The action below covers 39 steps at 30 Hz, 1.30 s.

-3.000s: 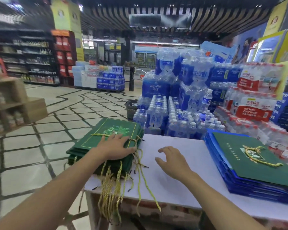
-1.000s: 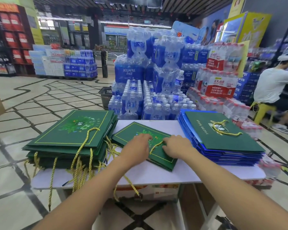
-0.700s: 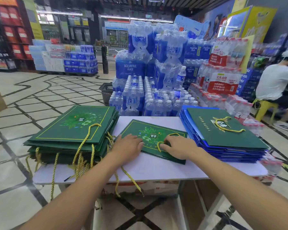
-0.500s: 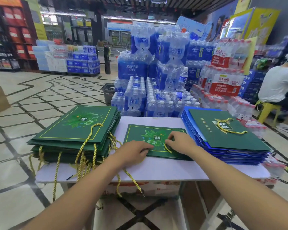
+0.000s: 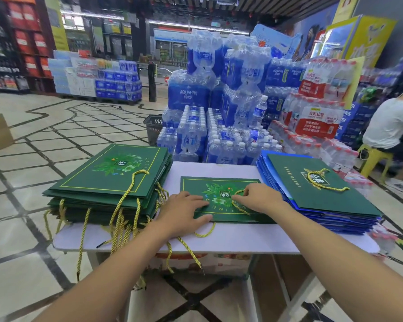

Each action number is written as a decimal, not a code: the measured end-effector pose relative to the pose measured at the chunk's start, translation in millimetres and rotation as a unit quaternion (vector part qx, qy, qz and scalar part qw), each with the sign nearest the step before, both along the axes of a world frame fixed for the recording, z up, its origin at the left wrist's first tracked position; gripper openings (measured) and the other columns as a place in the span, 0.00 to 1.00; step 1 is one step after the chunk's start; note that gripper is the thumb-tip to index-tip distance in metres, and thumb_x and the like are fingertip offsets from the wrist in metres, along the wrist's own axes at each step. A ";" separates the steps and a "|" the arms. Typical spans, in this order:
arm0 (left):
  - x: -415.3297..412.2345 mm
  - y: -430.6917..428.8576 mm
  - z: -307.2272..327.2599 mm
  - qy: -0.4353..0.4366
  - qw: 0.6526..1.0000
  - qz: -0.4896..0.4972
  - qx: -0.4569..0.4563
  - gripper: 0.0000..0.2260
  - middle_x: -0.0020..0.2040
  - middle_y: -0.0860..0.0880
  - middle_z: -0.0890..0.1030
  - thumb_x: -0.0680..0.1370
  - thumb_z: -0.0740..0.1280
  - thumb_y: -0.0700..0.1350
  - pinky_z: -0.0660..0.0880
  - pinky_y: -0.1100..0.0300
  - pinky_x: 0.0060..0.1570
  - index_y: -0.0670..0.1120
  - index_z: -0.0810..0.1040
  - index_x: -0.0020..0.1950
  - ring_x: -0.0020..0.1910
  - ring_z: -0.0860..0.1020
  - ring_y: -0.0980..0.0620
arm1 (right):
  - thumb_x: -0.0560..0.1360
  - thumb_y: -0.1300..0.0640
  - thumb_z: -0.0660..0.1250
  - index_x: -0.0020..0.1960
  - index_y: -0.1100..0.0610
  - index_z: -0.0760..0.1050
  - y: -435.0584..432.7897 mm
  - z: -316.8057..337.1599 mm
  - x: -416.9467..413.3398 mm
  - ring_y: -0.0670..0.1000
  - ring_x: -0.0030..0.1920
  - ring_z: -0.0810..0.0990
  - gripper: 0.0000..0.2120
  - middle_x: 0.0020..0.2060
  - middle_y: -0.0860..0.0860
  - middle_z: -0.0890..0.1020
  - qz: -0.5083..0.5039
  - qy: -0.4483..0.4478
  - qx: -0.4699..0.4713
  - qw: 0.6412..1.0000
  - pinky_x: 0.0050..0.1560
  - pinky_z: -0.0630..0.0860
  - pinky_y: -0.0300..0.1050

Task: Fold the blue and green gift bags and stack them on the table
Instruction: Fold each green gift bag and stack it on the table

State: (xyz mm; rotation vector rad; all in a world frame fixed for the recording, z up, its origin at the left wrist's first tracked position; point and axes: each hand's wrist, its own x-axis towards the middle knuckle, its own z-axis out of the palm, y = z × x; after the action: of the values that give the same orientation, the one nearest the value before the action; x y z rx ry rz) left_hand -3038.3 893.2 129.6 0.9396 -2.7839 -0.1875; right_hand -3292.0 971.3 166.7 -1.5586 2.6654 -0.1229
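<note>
Green gift bag (image 5: 203, 185): a flat dark-green paper bag with a gold border and a leaf emblem is laid face up in the middle of the white table top (image 5: 230, 240), between two stacks of bags.
Gold cord handle (image 5: 241, 209): a twisted gold cord is looped over the face of the bag beside the emblem. A second cord is trailed off the bag's near edge onto the table.
Left hand (image 5: 184, 212): it is laid palm down on the near left corner of the bag, with the fingers straight and spread. Nothing is gripped.
Right hand (image 5: 263, 197): it is rested on the right half of the bag, with the fingertips brought up to the loop of cord. Whether the cord is pinched cannot be told.
Green stack (image 5: 107, 177): folded dark-green paper bags are piled at the table's left end and overhang it. Their gold cords are hung over the near edge.
Blue stack (image 5: 335, 223): folded blue paper bags are piled at the right end. The pile is topped by one dark-green bag (image 5: 296, 189) with its cord laid on its face.
Behind the table: shrink-wrapped packs of bottled water (image 5: 196, 94) are stacked on the floor.
Far right: a person in a white shirt (image 5: 391, 122) is seated on a yellow stool.
</note>
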 end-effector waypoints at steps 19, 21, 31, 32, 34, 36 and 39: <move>5.5 2.7 -9.9 0.070 0.997 -0.004 0.037 0.28 0.78 0.59 0.67 0.81 0.59 0.68 0.59 0.51 0.77 0.58 0.68 0.78 0.79 0.61 0.54 | 0.74 0.57 0.72 0.45 0.48 0.86 19.2 35.0 25.3 0.36 0.33 0.76 0.06 0.33 0.36 0.82 0.238 -0.154 0.147 0.948 0.38 0.71 0.31; 6.3 2.0 -11.0 0.069 0.997 -0.005 0.039 0.28 0.78 0.58 0.67 0.81 0.58 0.69 0.59 0.51 0.78 0.58 0.68 0.78 0.79 0.61 0.54 | 0.75 0.58 0.69 0.49 0.47 0.86 11.5 33.0 17.8 0.34 0.39 0.78 0.09 0.42 0.38 0.84 0.212 -0.135 0.082 0.965 0.44 0.73 0.32; 8.4 1.4 -11.6 0.070 0.997 -0.004 0.042 0.29 0.78 0.59 0.67 0.80 0.60 0.69 0.61 0.50 0.76 0.59 0.68 0.78 0.79 0.61 0.54 | 0.78 0.58 0.63 0.55 0.49 0.81 -4.5 16.9 -19.6 0.55 0.54 0.81 0.11 0.55 0.49 0.82 0.088 0.176 0.103 0.975 0.49 0.78 0.49; 8.4 1.6 -10.4 0.070 0.997 -0.005 0.044 0.29 0.78 0.59 0.66 0.80 0.60 0.68 0.60 0.50 0.76 0.59 0.68 0.79 0.79 0.61 0.54 | 0.78 0.58 0.63 0.55 0.48 0.80 -5.5 18.0 -23.0 0.55 0.55 0.81 0.11 0.56 0.48 0.82 0.082 0.161 0.091 0.979 0.50 0.79 0.50; 8.0 2.3 -8.7 0.067 0.997 -0.006 0.045 0.29 0.79 0.59 0.66 0.79 0.62 0.68 0.60 0.51 0.76 0.59 0.67 0.79 0.79 0.61 0.54 | 0.79 0.59 0.62 0.59 0.46 0.79 -8.2 21.2 -30.3 0.55 0.58 0.80 0.14 0.59 0.47 0.80 0.063 0.132 0.077 0.986 0.52 0.78 0.52; 8.0 3.6 -7.9 0.067 0.997 -0.006 0.046 0.30 0.79 0.59 0.66 0.79 0.62 0.68 0.60 0.51 0.76 0.59 0.67 0.79 0.79 0.61 0.54 | 0.79 0.59 0.62 0.63 0.47 0.77 -10.1 21.9 -33.4 0.56 0.59 0.80 0.16 0.61 0.49 0.80 0.053 0.141 0.090 0.985 0.51 0.77 0.52; 8.8 5.0 -7.0 0.073 0.996 -0.006 0.051 0.29 0.79 0.59 0.66 0.79 0.62 0.67 0.59 0.51 0.77 0.59 0.67 0.79 0.79 0.60 0.54 | 0.79 0.59 0.63 0.59 0.51 0.80 -11.5 11.9 -33.8 0.58 0.54 0.82 0.12 0.55 0.52 0.82 0.043 0.175 0.098 0.979 0.45 0.75 0.50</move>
State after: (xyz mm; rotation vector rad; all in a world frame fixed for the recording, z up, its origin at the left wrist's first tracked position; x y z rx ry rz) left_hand -3029.5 898.2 122.6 0.8953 -2.6681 -0.3879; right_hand -3325.8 959.8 178.6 -1.7655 2.7424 0.4452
